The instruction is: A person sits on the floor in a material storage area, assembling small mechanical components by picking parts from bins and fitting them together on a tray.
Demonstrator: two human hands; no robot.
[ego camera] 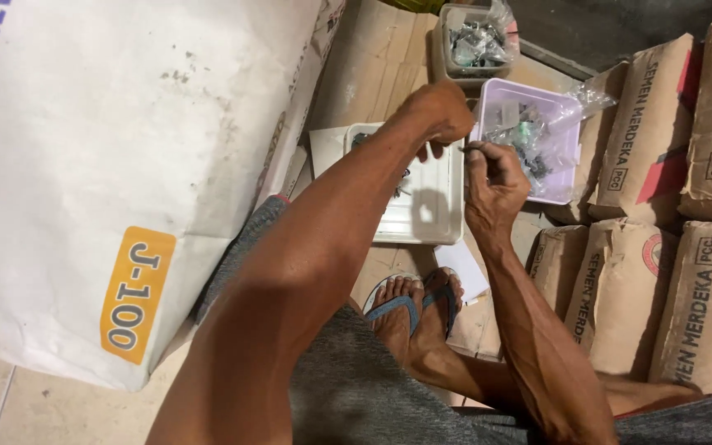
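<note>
Head view, person seated on the floor with both hands raised over a white tray [430,216]. The right hand [494,177] has its fingers [481,151] closed in a pinch on a small dark metal part [465,149], held just above the tray's right edge. The left hand [442,111] meets it from the left, curled into a loose fist; its fingertips are turned away, so whether they also grip the part cannot be told. The part itself is too small to identify.

A lilac tub [566,144] just right of the tray holds small hardware in a clear bag [537,136]. A clear box [475,41] of similar pieces stands beyond it. Brown sacks [669,214] are stacked to the right; a large white sack [117,165] stands to the left. Sandalled feet [414,309] rest below the tray.

Judged from this pose, the work goes best with both hands kept low over the tray, so a slipped piece lands inside it, and with the pinch kept near the part's end.
</note>
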